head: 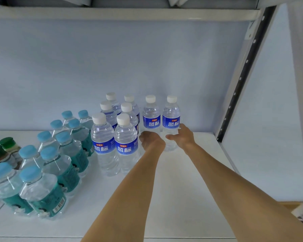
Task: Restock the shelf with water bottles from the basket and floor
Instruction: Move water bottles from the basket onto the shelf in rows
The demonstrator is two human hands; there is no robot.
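Two white-capped water bottles with blue labels stand side by side at the back of the white shelf (pixel 191 180). My left hand (pixel 151 139) wraps the lower part of the left bottle (pixel 151 117). My right hand (pixel 183 136) grips the lower part of the right bottle (pixel 171 117). To their left stand several more blue-label bottles (pixel 104 137) in two rows. The basket and the floor are out of view.
A shrink-wrapped pack of blue-capped, teal-label bottles (pixel 47 165) fills the shelf's left part. Green-capped bottles (pixel 5 147) sit at the far left. The upper shelf board (pixel 122 13) hangs overhead, and a perforated upright post (pixel 241 77) bounds the right side.
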